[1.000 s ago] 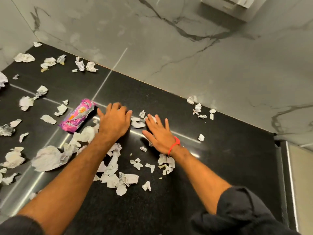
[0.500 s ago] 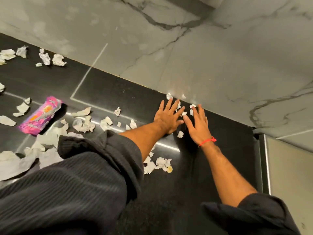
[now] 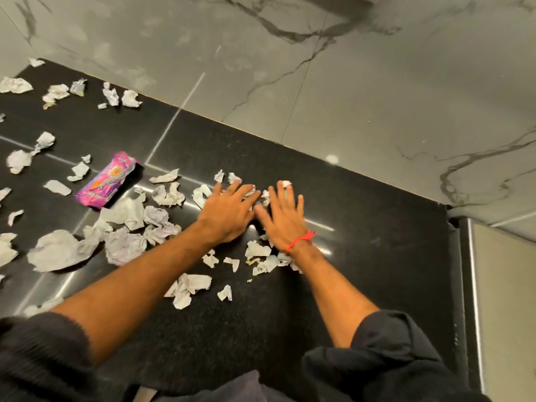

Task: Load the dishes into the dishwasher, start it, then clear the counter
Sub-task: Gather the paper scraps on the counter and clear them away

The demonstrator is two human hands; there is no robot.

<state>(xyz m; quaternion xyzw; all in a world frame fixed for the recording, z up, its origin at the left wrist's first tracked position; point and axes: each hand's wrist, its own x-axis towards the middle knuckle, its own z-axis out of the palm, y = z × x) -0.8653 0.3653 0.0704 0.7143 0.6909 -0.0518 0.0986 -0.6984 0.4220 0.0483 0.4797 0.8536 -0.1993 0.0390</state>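
Note:
Torn and crumpled white paper scraps (image 3: 127,245) litter the black stone counter (image 3: 377,256). My left hand (image 3: 229,213) lies flat, palm down, fingers spread over small scraps near the middle. My right hand (image 3: 282,219), with a red thread on the wrist, lies flat beside it, thumbs almost touching. Small scraps (image 3: 264,195) sit between and under the fingers. More bits (image 3: 261,258) lie just below my right wrist. Neither hand holds anything.
A pink snack wrapper (image 3: 106,181) lies left of my hands. More paper pieces (image 3: 116,95) sit along the back by the grey marble wall (image 3: 319,82). The counter ends at the right against a pale panel (image 3: 504,300). Dark sleeves fill the bottom.
Both hands have slid back from the wall toward me, dragging the small scraps from the counter's back edge into the middle. The view has swung back left.

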